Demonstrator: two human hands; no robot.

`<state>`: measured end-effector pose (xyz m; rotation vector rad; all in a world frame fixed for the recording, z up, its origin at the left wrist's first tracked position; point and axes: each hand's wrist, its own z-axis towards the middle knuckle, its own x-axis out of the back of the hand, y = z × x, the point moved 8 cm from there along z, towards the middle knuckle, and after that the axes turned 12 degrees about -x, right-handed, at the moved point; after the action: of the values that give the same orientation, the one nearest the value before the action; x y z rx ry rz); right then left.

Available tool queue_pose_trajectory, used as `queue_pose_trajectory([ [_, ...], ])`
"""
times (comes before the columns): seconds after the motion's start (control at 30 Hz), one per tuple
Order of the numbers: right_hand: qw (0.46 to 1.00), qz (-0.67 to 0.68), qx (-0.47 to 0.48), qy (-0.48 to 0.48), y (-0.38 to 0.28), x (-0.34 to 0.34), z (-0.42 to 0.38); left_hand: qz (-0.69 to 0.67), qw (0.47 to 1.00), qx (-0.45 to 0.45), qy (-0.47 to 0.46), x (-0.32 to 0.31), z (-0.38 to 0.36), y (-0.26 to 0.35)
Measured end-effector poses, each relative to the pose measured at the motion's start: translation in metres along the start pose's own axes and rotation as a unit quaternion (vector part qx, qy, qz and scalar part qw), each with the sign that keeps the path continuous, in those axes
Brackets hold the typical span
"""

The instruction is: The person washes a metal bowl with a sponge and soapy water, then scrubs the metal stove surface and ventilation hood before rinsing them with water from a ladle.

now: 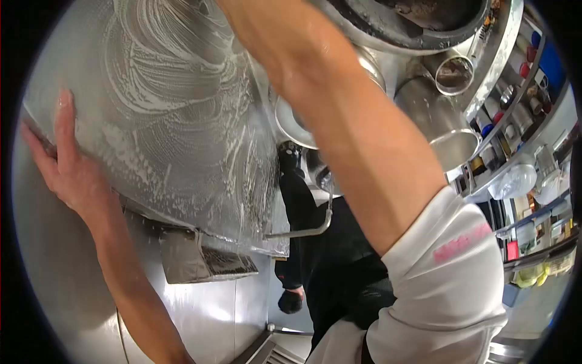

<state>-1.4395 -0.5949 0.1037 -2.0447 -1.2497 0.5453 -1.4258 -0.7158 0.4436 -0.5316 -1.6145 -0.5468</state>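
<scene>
Head view: a large metal panel (pixel 182 145) fills the upper left, its face streaked with white suds in curved swirls toward the top. The left hand (pixel 76 179) is at the panel's left edge, fingers spread wide, with 1 digit lying on the wet face and others at the rim; whether it grips, I cannot tell. The right arm (pixel 339 121), in a white sleeve (pixel 445 267) with a pink mark, reaches across to the top, where its hand is out of frame, so I cannot tell its state. Below the panel's lower edge is a boxy metal piece (pixel 209 258), and near its lower right corner a bent metal rod (pixel 312 230). Right of the arm, a steel pot (pixel 427 109) lies tilted beside a smaller metal cup (pixel 451 73), below a large dark pan (pixel 418 43).
</scene>
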Motion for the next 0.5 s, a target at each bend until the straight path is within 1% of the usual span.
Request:
queue_pose_trajectory([
  [0.03,0.999,-0.005,-0.042,-0.006,0.026,-0.003,0.001,-0.014,1.0,0.027,0.0,-0.001,0.001,0.001],
  [0.07,0.994,-0.011,-0.102,-0.023,0.062,-0.006,-0.008,-0.027,0.999,0.028,0.013,0.001,-0.002,-0.001],
  [0.1,0.984,-0.021,-0.171,-0.044,0.105,-0.01,-0.025,-0.043,0.998,0.029,0.023,0.004,-0.003,-0.003],
  [0.13,0.967,-0.038,-0.239,-0.086,0.164,-0.017,-0.064,-0.044,0.999,0.023,0.022,0.005,-0.007,-0.003],
  [0.17,0.944,0.055,-0.318,-0.075,0.18,-0.007,-0.127,0.052,0.998,-0.029,-0.022,0.004,-0.009,0.001],
  [0.2,0.921,0.118,-0.361,-0.089,0.18,-0.006,-0.173,0.155,0.984,-0.075,-0.049,0.005,0.0,0.001],
  [0.23,0.951,0.143,-0.263,-0.075,0.157,-0.013,-0.191,0.164,0.984,-0.071,-0.013,0.011,0.018,0.016],
  [0.27,0.97,-0.025,-0.228,-0.077,0.152,-0.015,-0.202,0.007,0.991,0.101,0.084,0.018,0.022,0.012],
  [0.3,0.986,-0.027,-0.09,-0.134,0.085,-0.018,-0.193,-0.164,0.937,0.26,0.167,0.012,0.011,0.004],
  [0.33,0.996,-0.02,-0.002,-0.086,0.015,-0.024,-0.181,-0.138,0.95,0.247,0.133,0.014,0.011,0.0],
  [0.37,0.984,0.031,0.166,-0.055,-0.06,-0.019,-0.169,-0.145,0.95,0.254,0.11,0.01,0.007,-0.004],
  [0.4,0.974,0.025,0.22,-0.04,-0.093,-0.027,-0.147,-0.13,0.965,0.202,0.107,0.008,0.011,-0.008],
  [0.43,0.984,0.02,0.17,-0.047,-0.105,-0.04,-0.117,-0.11,0.977,0.149,0.107,0.009,0.007,-0.013],
  [0.47,0.99,0.007,0.133,-0.051,-0.1,-0.045,-0.099,0.019,0.997,0.054,0.046,0.007,0.0,-0.02],
  [0.5,0.995,-0.001,0.084,-0.055,-0.088,-0.05,-0.074,0.068,0.998,0.007,-0.007,0.0,0.003,-0.015],
])
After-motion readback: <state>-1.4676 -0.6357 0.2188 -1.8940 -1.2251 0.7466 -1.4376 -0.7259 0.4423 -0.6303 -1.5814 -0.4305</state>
